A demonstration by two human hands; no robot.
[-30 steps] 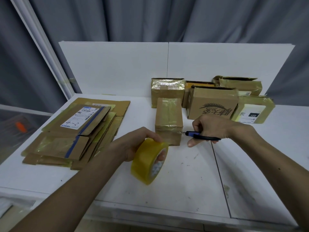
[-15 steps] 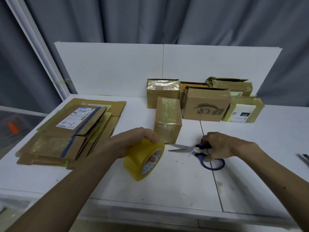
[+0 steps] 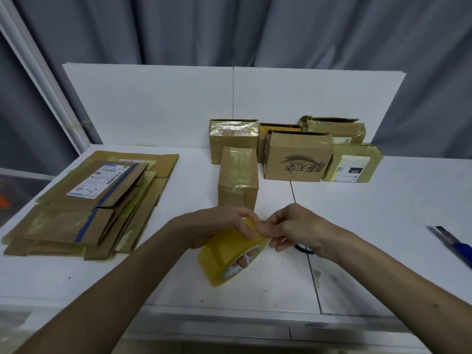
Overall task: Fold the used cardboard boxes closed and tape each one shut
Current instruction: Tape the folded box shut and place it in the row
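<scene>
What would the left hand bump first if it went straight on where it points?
Probably the right hand, close beside it at the tape roll; the taped box beyond looks farther, depth unclear.

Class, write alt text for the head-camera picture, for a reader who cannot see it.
A person's left hand holds a roll of yellow tape above a white table while the right hand pinches at its edge. Behind stand several taped cardboard boxes; flattened boxes lie stacked at left.

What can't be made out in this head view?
Head view:
Tape end on the tape roll: covered by left hand and right hand.
Dark loop: mostly under the right wrist.
Blue-handled tool: blurred, cut by right edge.
Label print on flattened boxes: too small.
</scene>
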